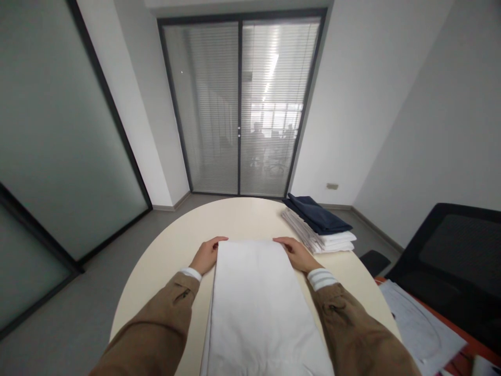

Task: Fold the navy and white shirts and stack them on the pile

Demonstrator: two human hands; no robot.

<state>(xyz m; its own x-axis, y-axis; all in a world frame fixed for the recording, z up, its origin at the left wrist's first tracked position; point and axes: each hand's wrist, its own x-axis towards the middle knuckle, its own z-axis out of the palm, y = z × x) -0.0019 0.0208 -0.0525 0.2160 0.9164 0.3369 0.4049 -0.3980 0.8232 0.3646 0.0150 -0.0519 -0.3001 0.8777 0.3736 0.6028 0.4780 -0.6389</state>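
Round cream table (242,219) beneath and beyond the hands. Long folded white cloth (256,308) between them, its long axis running straight out from the body. Left hand (207,255) and right hand (297,255) apart, equally near, fingertips at the cloth's far corners, grip unclear. Folded navy and white garments (317,227) just beyond the right hand.

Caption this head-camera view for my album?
Left hand and right hand touch a folded white cloth on a round cream table.
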